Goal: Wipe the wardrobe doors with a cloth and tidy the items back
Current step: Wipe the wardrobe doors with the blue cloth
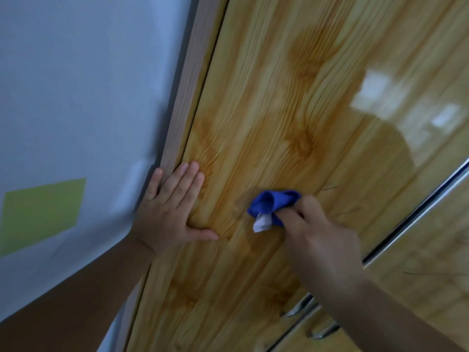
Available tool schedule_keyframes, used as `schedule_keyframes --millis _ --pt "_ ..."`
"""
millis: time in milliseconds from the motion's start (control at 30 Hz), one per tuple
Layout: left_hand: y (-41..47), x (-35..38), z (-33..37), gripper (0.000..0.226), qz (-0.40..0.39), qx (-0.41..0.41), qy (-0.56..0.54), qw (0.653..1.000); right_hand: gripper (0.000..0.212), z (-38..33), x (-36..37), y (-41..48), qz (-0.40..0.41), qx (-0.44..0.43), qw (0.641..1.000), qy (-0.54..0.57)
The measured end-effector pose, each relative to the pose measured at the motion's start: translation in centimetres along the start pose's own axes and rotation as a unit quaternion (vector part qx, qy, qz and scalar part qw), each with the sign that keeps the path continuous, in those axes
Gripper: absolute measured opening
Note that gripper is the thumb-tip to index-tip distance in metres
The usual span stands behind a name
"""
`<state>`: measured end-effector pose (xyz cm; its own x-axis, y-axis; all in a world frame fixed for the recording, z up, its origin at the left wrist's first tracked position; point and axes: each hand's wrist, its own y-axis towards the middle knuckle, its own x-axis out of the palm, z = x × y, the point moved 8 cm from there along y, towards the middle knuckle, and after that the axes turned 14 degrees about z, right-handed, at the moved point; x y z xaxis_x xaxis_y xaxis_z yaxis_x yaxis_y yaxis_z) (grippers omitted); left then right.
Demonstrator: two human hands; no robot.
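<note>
Wall [76, 97] with green patch [42, 214]: left of the left hand [172, 212].

Left hand: fingers straight, palm flat on the wardrobe door [279, 110]. Its outermost finger lies at the door's edge trim [187, 97].

Cloth [271, 203]: blue, bunched, white tag at its lower edge. It lies against the door, right of the left hand and apart from it.

Right hand [322, 240]: fingers curled round the cloth, holding it to the door.

Metal handles [299, 306]: below the right hand, beside the forearm.

Second door [431, 250]: right of the right hand, past a metal strip [418, 212].
</note>
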<state>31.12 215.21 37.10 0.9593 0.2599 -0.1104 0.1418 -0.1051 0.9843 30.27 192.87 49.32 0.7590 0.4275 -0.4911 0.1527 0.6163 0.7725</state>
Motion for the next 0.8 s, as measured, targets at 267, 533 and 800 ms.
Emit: schedule_keyframes --millis 267,533,800 --pt "1.5 -2.6 0.9 0.129 -0.049 -0.047 -0.093 0.993 0.033 2.9 -5.1 1.3 0.033 0.042 0.998 0.043" --pt "9.8 -3.6 8.5 0.104 -0.036 -0.004 -0.145 0.989 0.024 7.7 -9.1 5.7 0.158 0.052 0.986 0.023" --pt "9.3 -3.0 8.0 0.064 0.028 -0.018 -0.182 0.983 0.017 3.3 -3.2 -0.8 0.101 0.000 0.995 0.001"
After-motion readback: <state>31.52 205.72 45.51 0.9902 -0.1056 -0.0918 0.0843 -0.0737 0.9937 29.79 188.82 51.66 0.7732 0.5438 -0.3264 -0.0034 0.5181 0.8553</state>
